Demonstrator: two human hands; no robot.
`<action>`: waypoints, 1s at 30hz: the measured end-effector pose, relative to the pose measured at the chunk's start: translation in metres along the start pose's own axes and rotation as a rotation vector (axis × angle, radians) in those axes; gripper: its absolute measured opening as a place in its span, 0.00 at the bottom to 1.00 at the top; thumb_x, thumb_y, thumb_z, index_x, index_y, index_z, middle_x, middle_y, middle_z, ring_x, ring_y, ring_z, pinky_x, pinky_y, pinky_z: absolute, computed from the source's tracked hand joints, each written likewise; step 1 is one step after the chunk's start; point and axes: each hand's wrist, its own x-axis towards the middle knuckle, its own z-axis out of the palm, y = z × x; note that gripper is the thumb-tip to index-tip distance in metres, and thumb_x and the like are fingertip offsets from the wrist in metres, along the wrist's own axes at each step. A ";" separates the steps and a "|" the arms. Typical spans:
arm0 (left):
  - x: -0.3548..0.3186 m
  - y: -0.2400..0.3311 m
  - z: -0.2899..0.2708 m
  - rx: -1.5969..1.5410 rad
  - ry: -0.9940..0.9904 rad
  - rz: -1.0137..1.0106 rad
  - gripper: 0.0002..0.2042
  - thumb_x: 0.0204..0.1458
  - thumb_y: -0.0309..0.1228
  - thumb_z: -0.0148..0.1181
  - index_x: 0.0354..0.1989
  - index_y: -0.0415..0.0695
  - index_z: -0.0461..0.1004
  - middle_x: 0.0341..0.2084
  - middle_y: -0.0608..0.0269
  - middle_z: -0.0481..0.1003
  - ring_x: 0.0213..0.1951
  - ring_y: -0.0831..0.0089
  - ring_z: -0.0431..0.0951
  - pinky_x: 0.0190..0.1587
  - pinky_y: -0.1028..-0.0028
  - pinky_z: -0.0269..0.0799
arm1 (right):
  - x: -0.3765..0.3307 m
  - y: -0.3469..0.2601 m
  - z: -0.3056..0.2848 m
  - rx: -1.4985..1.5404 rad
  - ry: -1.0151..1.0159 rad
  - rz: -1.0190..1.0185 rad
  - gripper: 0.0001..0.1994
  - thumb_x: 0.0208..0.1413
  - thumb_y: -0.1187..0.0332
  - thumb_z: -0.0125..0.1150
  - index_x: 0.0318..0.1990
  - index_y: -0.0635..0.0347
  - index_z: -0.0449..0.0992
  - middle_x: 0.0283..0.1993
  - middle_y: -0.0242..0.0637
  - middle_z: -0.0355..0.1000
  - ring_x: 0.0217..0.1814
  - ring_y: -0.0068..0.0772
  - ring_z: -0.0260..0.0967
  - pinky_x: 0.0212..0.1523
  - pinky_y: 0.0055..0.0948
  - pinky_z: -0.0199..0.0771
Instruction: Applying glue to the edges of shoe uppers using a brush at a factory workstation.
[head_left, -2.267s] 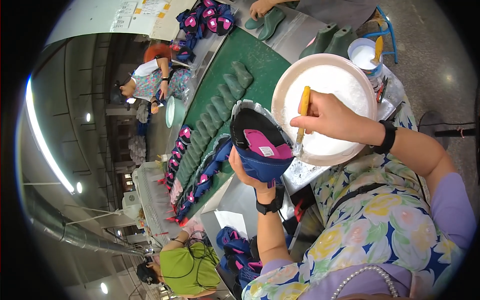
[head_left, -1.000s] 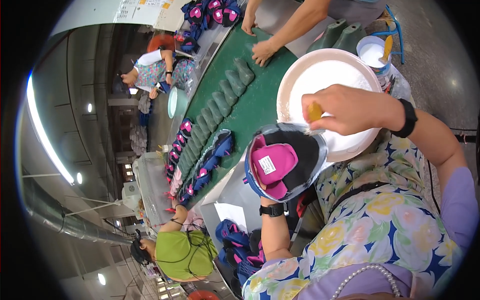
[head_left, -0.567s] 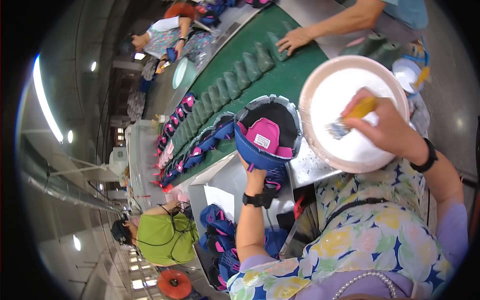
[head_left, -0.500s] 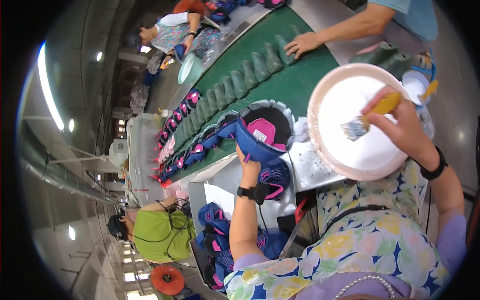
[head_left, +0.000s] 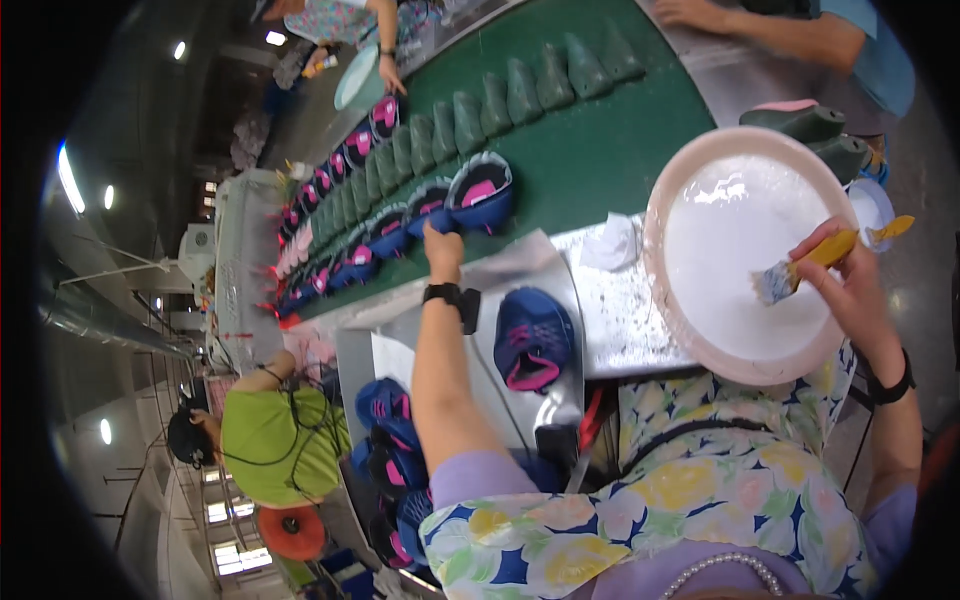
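Observation:
My left hand reaches over the green belt. Its fingers close on the side of a blue shoe upper, right beside the nearest upper in the row; which of the two it grips is hard to tell. In my right hand is a paintbrush with a yellow handle and whitish bristles. The brush is held over a pale pink basin of white liquid. Between my arms, a loose blue shoe upper with pink lining lies on a metal tray.
Grey-green shoe lasts stand in a row along the green belt. More uppers are piled by my left forearm. A white cloth lies beside the basin. Co-workers' arms reach in at the far side.
My left hand has moved left and away from me, taking the blue upper onto the belt beside the row. The brush has shifted right over the basin. A co-worker's hand has left the lasts.

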 end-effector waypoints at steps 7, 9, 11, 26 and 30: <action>-0.194 0.014 -0.095 0.143 -0.755 0.866 0.27 0.45 0.13 0.54 0.56 0.50 0.72 0.51 0.54 0.76 0.56 0.56 0.74 0.60 0.61 0.69 | 0.025 0.003 0.029 0.005 -0.062 -0.116 0.09 0.60 0.74 0.61 0.46 0.63 0.70 0.36 0.33 0.73 0.39 0.22 0.73 0.42 0.23 0.74; -0.227 0.017 -0.077 0.187 -0.658 0.911 0.25 0.47 0.15 0.54 0.55 0.49 0.72 0.52 0.52 0.75 0.55 0.53 0.74 0.60 0.60 0.69 | 0.029 0.002 0.051 -0.031 -0.223 -0.267 0.11 0.58 0.72 0.63 0.45 0.62 0.70 0.32 0.38 0.74 0.35 0.32 0.76 0.39 0.30 0.74; -0.235 0.017 -0.070 0.229 -0.554 0.974 0.23 0.49 0.16 0.55 0.54 0.49 0.71 0.53 0.50 0.74 0.54 0.50 0.74 0.59 0.60 0.69 | 0.031 0.000 0.058 -0.182 -0.374 -0.280 0.11 0.56 0.71 0.64 0.43 0.62 0.69 0.32 0.41 0.74 0.35 0.39 0.75 0.38 0.34 0.73; -0.219 0.170 -0.040 -1.190 -0.897 0.013 0.27 0.58 0.30 0.61 0.65 0.37 0.62 0.58 0.55 0.72 0.55 0.64 0.75 0.60 0.66 0.69 | 0.056 -0.038 -0.002 0.122 -0.092 -0.650 0.11 0.58 0.68 0.63 0.37 0.61 0.66 0.33 0.38 0.74 0.34 0.39 0.73 0.37 0.33 0.72; -0.232 0.190 -0.013 -1.150 -0.739 0.201 0.26 0.58 0.30 0.60 0.65 0.37 0.63 0.58 0.55 0.72 0.55 0.64 0.75 0.59 0.66 0.70 | 0.045 -0.043 -0.015 -0.108 0.034 -0.504 0.14 0.56 0.66 0.65 0.35 0.64 0.66 0.27 0.41 0.73 0.31 0.46 0.75 0.35 0.37 0.72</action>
